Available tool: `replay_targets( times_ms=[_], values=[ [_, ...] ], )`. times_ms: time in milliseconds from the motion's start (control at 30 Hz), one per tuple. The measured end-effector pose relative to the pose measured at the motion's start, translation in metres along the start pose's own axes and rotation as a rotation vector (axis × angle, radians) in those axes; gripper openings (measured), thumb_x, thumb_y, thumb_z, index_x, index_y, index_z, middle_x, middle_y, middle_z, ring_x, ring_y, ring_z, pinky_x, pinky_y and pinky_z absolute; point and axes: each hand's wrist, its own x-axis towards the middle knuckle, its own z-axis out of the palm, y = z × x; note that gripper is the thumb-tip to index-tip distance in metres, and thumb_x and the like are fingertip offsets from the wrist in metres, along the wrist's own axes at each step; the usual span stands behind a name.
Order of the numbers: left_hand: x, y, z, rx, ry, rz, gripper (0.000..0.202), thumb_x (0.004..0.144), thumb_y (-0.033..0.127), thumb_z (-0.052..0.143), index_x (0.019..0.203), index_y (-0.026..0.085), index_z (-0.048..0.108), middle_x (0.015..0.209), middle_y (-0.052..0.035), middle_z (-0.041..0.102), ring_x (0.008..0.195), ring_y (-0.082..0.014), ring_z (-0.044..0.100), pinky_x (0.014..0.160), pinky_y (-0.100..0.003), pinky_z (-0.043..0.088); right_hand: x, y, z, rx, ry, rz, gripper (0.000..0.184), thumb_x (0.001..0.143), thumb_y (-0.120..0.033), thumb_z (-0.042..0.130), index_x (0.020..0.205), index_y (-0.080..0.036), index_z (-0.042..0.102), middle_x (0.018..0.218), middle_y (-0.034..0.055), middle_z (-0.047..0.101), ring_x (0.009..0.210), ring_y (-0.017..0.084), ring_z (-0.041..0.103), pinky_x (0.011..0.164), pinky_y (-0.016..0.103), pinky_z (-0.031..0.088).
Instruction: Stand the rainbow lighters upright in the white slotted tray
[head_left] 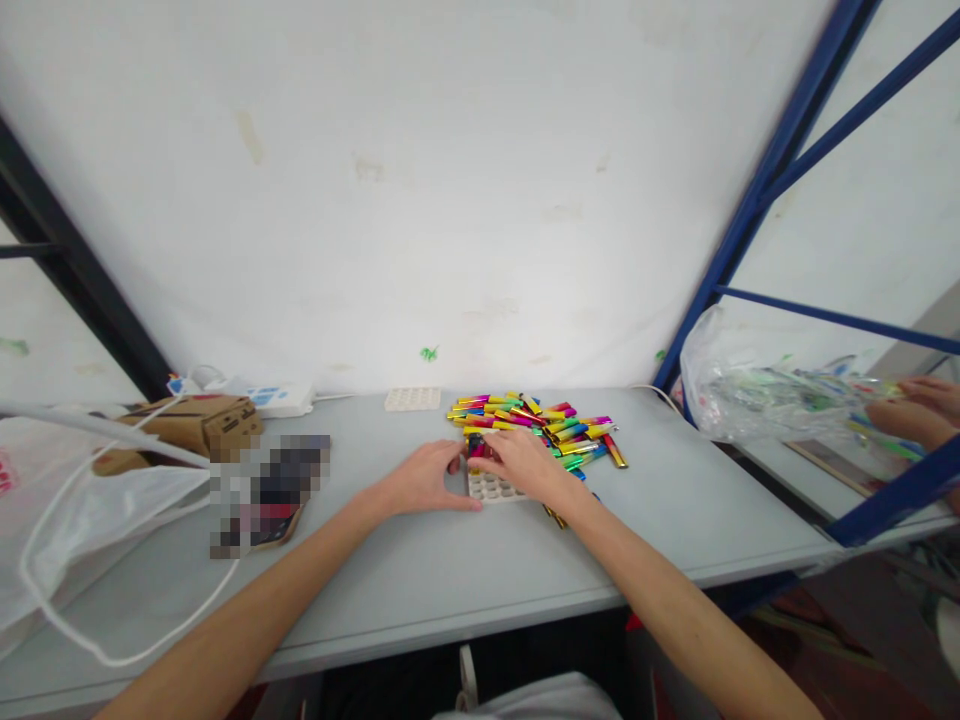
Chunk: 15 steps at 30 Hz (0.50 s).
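A pale tray with rows of holes (496,488) lies flat on the grey table in front of me. My left hand (424,482) curls around its left end, thumb along the near edge and fingers at the side, steadying it. Over the tray's far left corner, my right hand (517,460) has its fingertips on a shiny magenta and dark tube (475,447). That tube stands at the tray, partly hidden by the fingers; I cannot tell whether it sits in a hole. Just behind and to the right spreads a pile of shiny rainbow-coloured tubes (562,425).
Another pale tray (412,399) lies by the wall. To the left are a pixelated phone-like object (277,495), a cardboard box (199,425), a white cable and a plastic bag (67,520). Past the blue rack frame (739,235), another person's hands (919,410) handle clear plastic packaging.
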Motion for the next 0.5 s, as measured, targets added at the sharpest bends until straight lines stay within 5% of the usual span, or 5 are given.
replay_targets(
  times_ms=[133,267,500],
  values=[
    [0.001,0.0,0.0,0.006,-0.005,-0.014,0.062,0.066,0.077,0.071,0.084,0.021,0.053,0.085,-0.0026,0.061,0.076,-0.0219,0.057,0.069,-0.031,0.041,-0.003,0.011,-0.017,0.087,-0.021,0.008,0.038,0.096,-0.055,0.058,0.082,-0.021,0.066,0.077,0.004,0.066,0.071,0.019,0.057,0.067,0.03,0.04],
    [0.002,-0.002,0.0,0.024,-0.018,-0.016,0.063,0.066,0.079,0.071,0.084,0.021,0.052,0.085,-0.0028,0.06,0.075,-0.022,0.056,0.067,-0.031,0.038,-0.017,0.049,-0.047,0.149,0.053,0.131,0.035,0.097,-0.05,0.058,0.088,-0.02,0.071,0.082,0.003,0.069,0.073,0.017,0.059,0.071,0.029,0.041],
    [0.002,-0.001,-0.001,0.016,-0.007,-0.027,0.063,0.065,0.078,0.071,0.083,0.021,0.052,0.084,-0.0023,0.06,0.074,-0.0216,0.055,0.067,-0.031,0.036,-0.034,0.086,-0.06,0.23,-0.221,0.173,0.021,0.08,-0.037,0.079,0.089,-0.019,0.075,0.094,0.005,0.071,0.086,0.02,0.063,0.075,0.03,0.045]
  ],
)
